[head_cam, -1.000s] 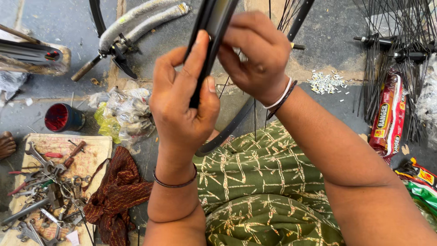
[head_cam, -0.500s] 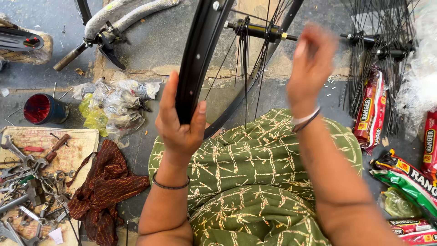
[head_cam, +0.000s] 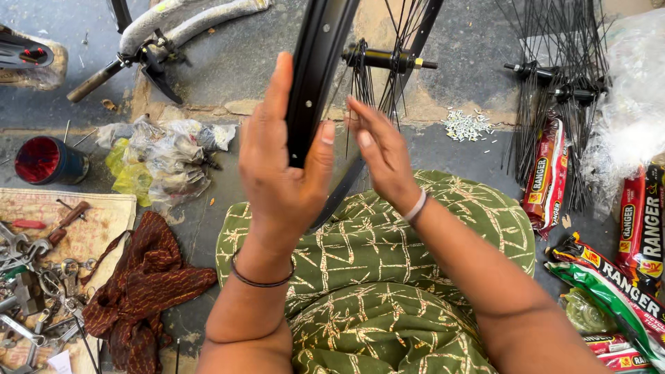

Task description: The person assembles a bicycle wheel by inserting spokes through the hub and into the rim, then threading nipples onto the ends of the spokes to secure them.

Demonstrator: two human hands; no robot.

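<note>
A long, narrow red-and-yellow printed packet (head_cam: 542, 173) lies on the grey floor at the right, beneath the loose black spokes. Further right, at the edge, sits a similar upright red packet (head_cam: 641, 225) with white and yellow print. Below them a green, red and yellow glossy packet (head_cam: 609, 291) slants toward the lower right corner, with smaller red packets (head_cam: 613, 350) just beside it.
</note>
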